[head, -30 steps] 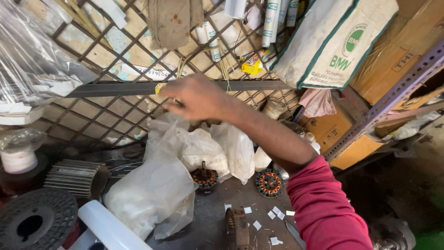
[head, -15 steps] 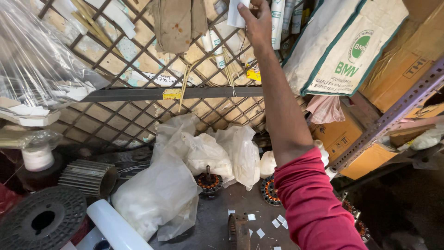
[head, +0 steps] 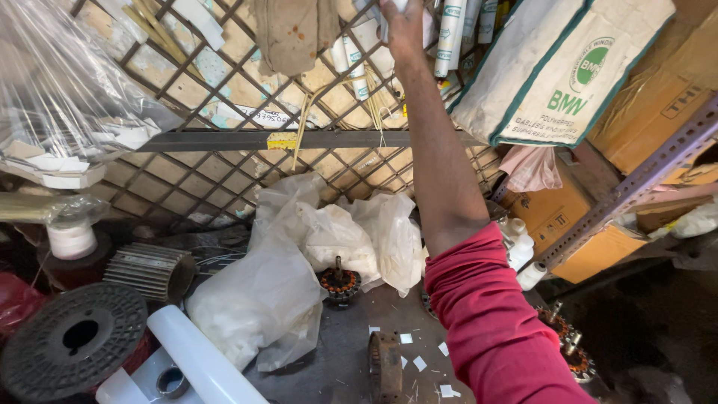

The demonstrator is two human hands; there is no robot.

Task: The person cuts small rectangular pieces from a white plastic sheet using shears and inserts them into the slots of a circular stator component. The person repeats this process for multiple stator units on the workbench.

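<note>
White rolls (head: 359, 56), slim paper tubes with green print, stand upright behind the mesh (head: 224, 172), stuck through its diamond openings in a loose row along the top edge. Your right hand (head: 400, 26) is raised to them, arm stretched straight up in a red sleeve (head: 493, 329) pushed back to the elbow. Its fingers run off the top edge, so you cannot tell whether they are closed on a roll or only touching one; a bit of white shows at the fingertips. More of the same rolls (head: 452, 34) stand just to the right of your wrist, longer and closely packed.

Your left hand is out of view.

Beside the rolls, a brown stained cloth (head: 292, 30) hangs on the mesh to the left. To the right a white sack (head: 553, 75) with green trim leans on cardboard boxes (head: 658, 90) on a slotted metal rack (head: 636, 187). A flat steel bar (head: 299, 140) crosses the mesh below your hand. Lower down, crumpled plastic bags (head: 299, 262) lie heaped around a copper-wound stator (head: 340, 284). At left are a black spool (head: 75, 340), a finned metal core (head: 149, 269) and a wide white roll (head: 198, 359). Small white paper scraps (head: 419, 363) dot the grey bench (head: 336, 359).
</note>
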